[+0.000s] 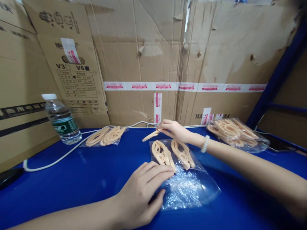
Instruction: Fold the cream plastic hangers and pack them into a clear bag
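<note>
Left hand [141,188] flat on bag [184,179] | right hand [174,129] grip pinching strip [151,135] beyond bag

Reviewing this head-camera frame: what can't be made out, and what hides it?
- Small print on the cardboard box: too small to read.
- Where the white cable ends: hidden behind the right hand.
- Count of pieces in the right-hand bag: overlapping, glare on plastic.
- Left hand grip on the clear bag: palm covers the contact.
</note>
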Demonstrator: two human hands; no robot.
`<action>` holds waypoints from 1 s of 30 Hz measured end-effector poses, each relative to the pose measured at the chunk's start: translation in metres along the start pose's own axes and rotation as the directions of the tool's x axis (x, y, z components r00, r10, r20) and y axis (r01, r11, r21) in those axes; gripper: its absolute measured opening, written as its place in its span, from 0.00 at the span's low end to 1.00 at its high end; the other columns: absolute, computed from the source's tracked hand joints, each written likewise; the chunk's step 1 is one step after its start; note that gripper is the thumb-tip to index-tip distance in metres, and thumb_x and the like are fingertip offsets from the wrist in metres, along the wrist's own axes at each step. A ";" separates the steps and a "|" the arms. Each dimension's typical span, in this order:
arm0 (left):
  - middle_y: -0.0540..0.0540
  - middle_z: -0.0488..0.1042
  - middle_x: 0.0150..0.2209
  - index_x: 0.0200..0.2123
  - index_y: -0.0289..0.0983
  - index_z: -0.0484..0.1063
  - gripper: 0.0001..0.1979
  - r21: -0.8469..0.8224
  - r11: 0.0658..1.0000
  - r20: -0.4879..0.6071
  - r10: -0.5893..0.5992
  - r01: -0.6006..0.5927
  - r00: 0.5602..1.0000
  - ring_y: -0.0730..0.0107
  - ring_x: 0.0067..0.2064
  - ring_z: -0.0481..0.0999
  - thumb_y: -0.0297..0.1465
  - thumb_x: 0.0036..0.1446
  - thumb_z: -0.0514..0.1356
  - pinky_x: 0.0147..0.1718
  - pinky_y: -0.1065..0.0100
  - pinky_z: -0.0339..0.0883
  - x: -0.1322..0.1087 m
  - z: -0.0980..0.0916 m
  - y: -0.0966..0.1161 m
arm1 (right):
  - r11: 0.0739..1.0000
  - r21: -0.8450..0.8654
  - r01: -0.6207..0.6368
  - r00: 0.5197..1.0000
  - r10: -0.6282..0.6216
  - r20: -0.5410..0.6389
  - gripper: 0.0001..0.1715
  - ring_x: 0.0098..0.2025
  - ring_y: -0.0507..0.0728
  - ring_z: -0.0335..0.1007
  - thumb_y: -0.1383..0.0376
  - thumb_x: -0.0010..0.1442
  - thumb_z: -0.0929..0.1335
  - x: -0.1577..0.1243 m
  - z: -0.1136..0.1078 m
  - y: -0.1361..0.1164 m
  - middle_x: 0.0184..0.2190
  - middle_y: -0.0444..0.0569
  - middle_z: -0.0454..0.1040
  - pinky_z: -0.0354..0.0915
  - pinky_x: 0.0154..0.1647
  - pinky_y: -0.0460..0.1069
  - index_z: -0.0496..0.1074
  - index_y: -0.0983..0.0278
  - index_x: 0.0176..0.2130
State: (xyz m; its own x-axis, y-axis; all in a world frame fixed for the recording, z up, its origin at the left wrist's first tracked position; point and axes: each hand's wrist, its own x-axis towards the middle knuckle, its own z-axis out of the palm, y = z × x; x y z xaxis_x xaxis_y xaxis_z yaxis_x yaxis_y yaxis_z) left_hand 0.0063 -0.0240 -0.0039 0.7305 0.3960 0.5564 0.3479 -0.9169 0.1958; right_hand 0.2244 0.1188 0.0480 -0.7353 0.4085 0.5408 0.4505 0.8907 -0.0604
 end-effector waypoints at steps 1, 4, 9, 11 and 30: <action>0.41 0.72 0.57 0.58 0.37 0.64 0.23 0.003 1.000 0.002 -0.001 0.001 1.000 0.58 0.53 0.72 0.21 0.60 0.54 0.53 0.54 0.65 0.000 0.000 0.000 | 1.000 0.003 -0.010 0.998 0.010 -0.064 0.11 0.44 0.56 0.71 0.68 0.69 0.62 -0.008 -0.010 -0.010 0.42 0.53 0.73 0.70 0.45 0.52 0.72 0.66 0.46; 0.41 0.73 0.56 0.58 0.37 0.64 0.22 0.019 1.000 0.000 0.000 0.000 1.000 0.59 0.52 0.73 0.21 0.60 0.54 0.52 0.54 0.66 0.000 -0.001 0.001 | 1.000 0.009 -0.024 0.962 0.026 -0.272 0.10 0.39 0.55 0.72 0.69 0.67 0.64 -0.037 -0.042 -0.049 0.39 0.51 0.73 0.70 0.39 0.52 0.71 0.64 0.47; 0.41 0.74 0.55 0.57 0.37 0.64 0.22 0.051 0.999 -0.025 0.010 -0.009 1.000 0.60 0.53 0.74 0.21 0.60 0.53 0.52 0.55 0.68 0.001 -0.002 0.002 | 0.999 -0.035 -0.030 0.927 0.014 -0.376 0.17 0.35 0.55 0.72 0.75 0.60 0.69 -0.097 -0.080 -0.125 0.34 0.48 0.74 0.70 0.33 0.48 0.71 0.60 0.47; 0.41 0.73 0.55 0.58 0.37 0.63 0.22 0.054 0.999 -0.043 0.004 -0.002 0.999 0.61 0.54 0.73 0.20 0.60 0.52 0.54 0.56 0.67 0.001 -0.001 0.002 | 0.998 -0.054 -0.032 0.957 0.015 -0.289 0.14 0.33 0.55 0.73 0.73 0.62 0.67 -0.118 -0.079 -0.148 0.33 0.48 0.74 0.71 0.33 0.48 0.72 0.59 0.47; 0.42 0.75 0.52 0.52 0.39 0.68 0.21 0.080 0.996 -0.135 0.048 -0.037 0.990 0.64 0.51 0.75 0.16 0.59 0.50 0.53 0.59 0.66 -0.004 -0.009 -0.003 | 0.783 -0.603 0.154 0.987 -0.155 0.052 0.12 0.31 0.59 0.61 0.74 0.64 0.62 -0.100 -0.032 -0.113 0.25 0.52 0.71 0.56 0.31 0.54 0.75 0.72 0.40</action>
State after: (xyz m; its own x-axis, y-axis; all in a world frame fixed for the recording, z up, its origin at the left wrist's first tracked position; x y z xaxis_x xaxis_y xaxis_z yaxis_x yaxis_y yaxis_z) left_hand -0.0027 -0.0232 0.0010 0.6606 0.3410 0.6688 0.3663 -0.9240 0.1094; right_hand 0.2633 -0.0294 0.0272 -0.8212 0.2757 0.4996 0.5445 0.6405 0.5416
